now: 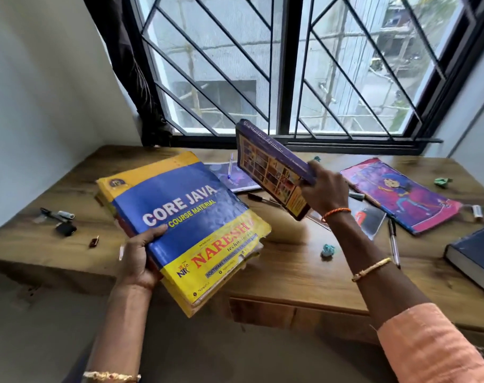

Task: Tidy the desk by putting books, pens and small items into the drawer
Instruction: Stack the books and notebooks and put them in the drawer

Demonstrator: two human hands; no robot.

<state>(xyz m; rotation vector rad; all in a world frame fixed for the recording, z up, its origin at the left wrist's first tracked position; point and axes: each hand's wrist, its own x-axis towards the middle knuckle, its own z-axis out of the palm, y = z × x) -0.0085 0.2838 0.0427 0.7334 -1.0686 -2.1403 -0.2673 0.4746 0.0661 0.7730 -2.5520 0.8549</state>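
Observation:
My left hand (pixel 137 255) grips the near left edge of a thick blue and yellow Core Java book (pixel 188 225), held tilted over the desk's front edge with other books stacked beneath it. My right hand (pixel 325 189) holds a purple-spined book (pixel 271 167) up on edge above the middle of the wooden desk (pixel 290 272). The drawer front (pixel 263 313) under the desk is shut. Pens lie scattered: a blue one (pixel 230 165) on a notebook behind the books, a black one (pixel 260 197) under the raised book, and one more pen (pixel 394 244) right of my right forearm.
A pink and purple cartoon book (pixel 398 194) and a dark blue thick book (pixel 475 255) lie at the right. Markers and a small black item (pixel 65 229) sit at the left. Crumpled teal paper balls (pixel 328 250) dot the desk. A barred window stands behind.

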